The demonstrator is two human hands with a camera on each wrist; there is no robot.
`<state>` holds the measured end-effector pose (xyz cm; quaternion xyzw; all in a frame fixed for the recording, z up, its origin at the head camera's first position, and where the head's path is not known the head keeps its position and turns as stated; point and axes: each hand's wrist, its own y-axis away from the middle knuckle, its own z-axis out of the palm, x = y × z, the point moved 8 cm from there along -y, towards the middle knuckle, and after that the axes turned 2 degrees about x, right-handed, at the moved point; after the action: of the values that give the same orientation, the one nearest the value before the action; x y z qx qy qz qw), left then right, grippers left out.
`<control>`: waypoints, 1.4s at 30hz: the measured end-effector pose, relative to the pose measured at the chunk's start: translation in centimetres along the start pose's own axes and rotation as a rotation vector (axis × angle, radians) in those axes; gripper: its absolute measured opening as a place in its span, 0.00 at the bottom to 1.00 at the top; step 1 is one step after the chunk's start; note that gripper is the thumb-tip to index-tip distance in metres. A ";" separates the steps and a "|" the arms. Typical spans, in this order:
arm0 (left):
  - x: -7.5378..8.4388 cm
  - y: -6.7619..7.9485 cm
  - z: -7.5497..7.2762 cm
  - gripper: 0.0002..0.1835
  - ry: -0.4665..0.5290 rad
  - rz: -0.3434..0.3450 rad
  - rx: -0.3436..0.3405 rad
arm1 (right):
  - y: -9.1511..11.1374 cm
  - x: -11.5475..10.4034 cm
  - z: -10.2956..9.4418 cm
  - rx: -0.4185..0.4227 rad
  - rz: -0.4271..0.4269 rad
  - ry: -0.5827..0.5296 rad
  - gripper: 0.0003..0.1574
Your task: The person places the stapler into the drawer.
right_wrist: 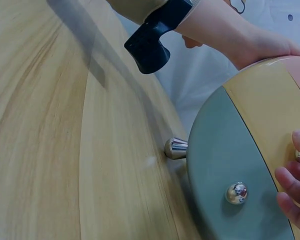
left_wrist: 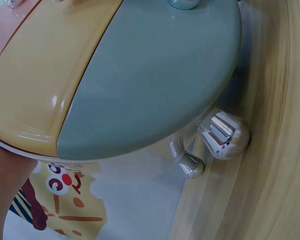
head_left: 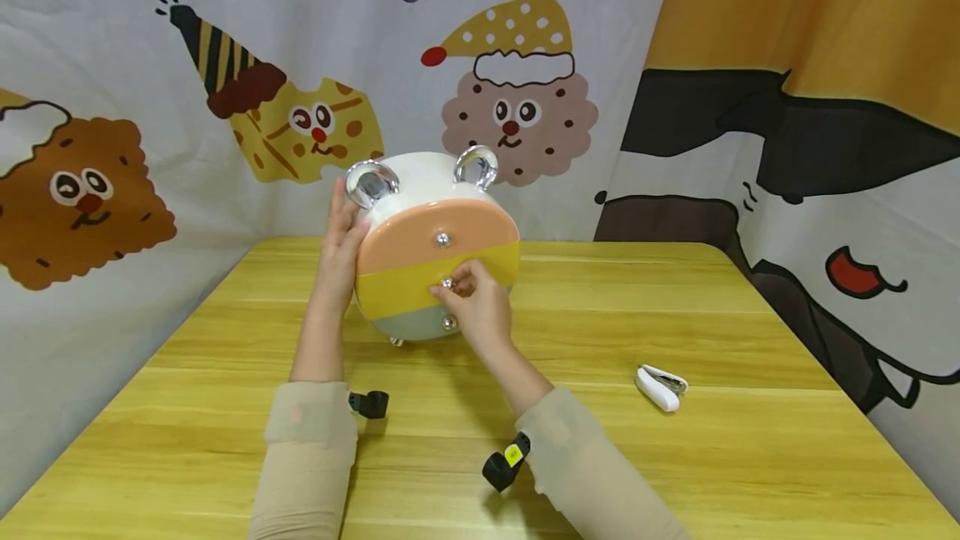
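A round drawer box stands on short silver feet, with two silver loop ears on top. Its front has an orange-pink drawer, a yellow drawer and a grey-green drawer, each with a silver ball knob. My left hand rests against the box's left side, fingers pointing up along it. With thumb and fingertips my right hand pinches the middle knob, on the yellow drawer. The drawer fronts sit flush with each other. Below the right fingers shows the lower knob.
A white stapler lies on the wooden table, right of the right forearm. Black wrist cameras hang at both cuffs. Behind the table is a curtain printed with cartoon biscuits.
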<state>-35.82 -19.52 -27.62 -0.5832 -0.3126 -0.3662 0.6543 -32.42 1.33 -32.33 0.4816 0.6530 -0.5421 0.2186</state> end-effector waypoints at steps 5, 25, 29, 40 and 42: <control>0.0 -0.1 -0.1 0.37 -0.014 0.009 0.003 | 0.0 0.0 0.1 0.002 0.002 -0.020 0.20; -0.1 -0.1 -0.1 0.37 0.009 0.006 0.010 | 2.9 3.3 -0.4 0.059 0.101 0.026 0.19; -0.2 -0.1 -0.2 0.37 0.008 0.008 0.008 | 3.2 4.1 -0.1 0.058 0.129 0.034 0.19; -0.3 -0.2 -0.2 0.37 0.002 -0.003 0.007 | 3.8 5.4 0.6 0.021 0.178 0.033 0.17; -0.3 -0.1 -0.2 0.37 0.006 -0.002 0.009 | 3.8 5.5 0.8 0.018 0.180 0.030 0.17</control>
<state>-36.09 -19.67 -27.79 -0.5787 -0.3130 -0.3671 0.6576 -31.75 2.56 -38.93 0.5484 0.6054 -0.5188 0.2522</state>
